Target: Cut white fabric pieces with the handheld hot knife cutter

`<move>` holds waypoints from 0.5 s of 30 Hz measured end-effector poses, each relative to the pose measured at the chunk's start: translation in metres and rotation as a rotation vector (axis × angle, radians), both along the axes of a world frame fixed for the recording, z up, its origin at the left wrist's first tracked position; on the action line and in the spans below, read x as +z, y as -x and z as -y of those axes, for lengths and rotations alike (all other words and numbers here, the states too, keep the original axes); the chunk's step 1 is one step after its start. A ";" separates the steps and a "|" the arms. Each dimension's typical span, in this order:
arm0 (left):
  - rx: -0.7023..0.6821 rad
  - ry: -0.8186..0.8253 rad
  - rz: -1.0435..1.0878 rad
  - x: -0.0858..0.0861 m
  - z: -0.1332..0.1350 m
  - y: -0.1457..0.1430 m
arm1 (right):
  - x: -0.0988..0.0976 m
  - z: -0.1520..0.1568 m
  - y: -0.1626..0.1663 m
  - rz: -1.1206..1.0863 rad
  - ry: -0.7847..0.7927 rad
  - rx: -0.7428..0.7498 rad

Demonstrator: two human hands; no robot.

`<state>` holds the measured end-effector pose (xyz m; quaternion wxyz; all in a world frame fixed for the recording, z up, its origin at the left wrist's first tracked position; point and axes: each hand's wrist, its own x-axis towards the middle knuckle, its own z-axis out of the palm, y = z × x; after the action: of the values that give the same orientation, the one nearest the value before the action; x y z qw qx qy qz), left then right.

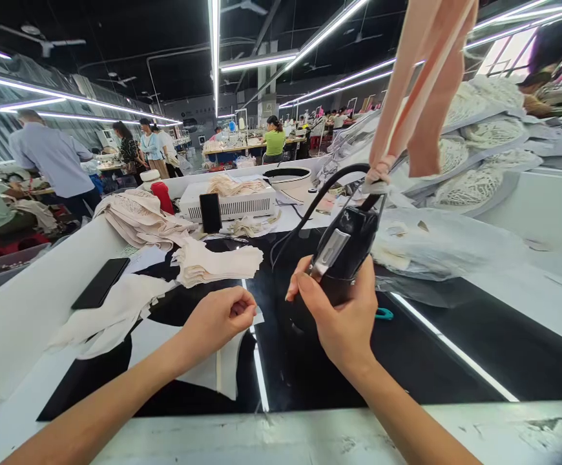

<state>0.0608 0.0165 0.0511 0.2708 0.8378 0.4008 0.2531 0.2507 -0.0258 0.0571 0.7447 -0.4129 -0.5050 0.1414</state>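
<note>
My right hand (346,316) grips a black corded handheld electric tool (346,242) with a silver metal lever on its side. The thumb presses near the lever's lower end. Its cord and a wire tie run up to knotted pink fabric strips (421,97) hanging above. My left hand (225,316) is closed in a pinch at the narrow end of a white fabric piece (227,368), which lies partly beneath my wrist. Its exact hold on the edge is partly hidden by the fingers. Beyond it lies a stack of cream fabric pieces (218,261).
A dark phone (101,284) lies at left; another phone (210,213) leans against a white vented box (232,197). A red thread cone (162,197) stands behind fabric piles (140,216). At right are a plastic bag (446,242), a teal-handled item (384,314) and heaped lace pieces (479,148).
</note>
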 end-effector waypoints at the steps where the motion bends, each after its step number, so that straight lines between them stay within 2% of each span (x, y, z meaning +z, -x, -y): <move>1: -0.008 0.019 0.027 0.001 0.000 -0.002 | 0.000 -0.001 -0.001 -0.021 0.010 0.004; 9: -0.058 0.108 0.251 0.006 -0.001 -0.008 | 0.003 -0.005 -0.007 -0.036 0.000 -0.017; 12: -0.111 0.123 0.240 0.004 0.017 -0.013 | 0.005 -0.007 -0.010 -0.018 -0.025 -0.025; 15: -0.274 0.057 0.110 -0.004 0.044 -0.023 | 0.006 -0.011 -0.013 -0.025 -0.045 -0.019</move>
<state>0.0834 -0.0279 0.0468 0.3479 0.8616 0.2742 0.2480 0.2636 -0.0145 0.0636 0.7614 -0.3989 -0.4948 0.1279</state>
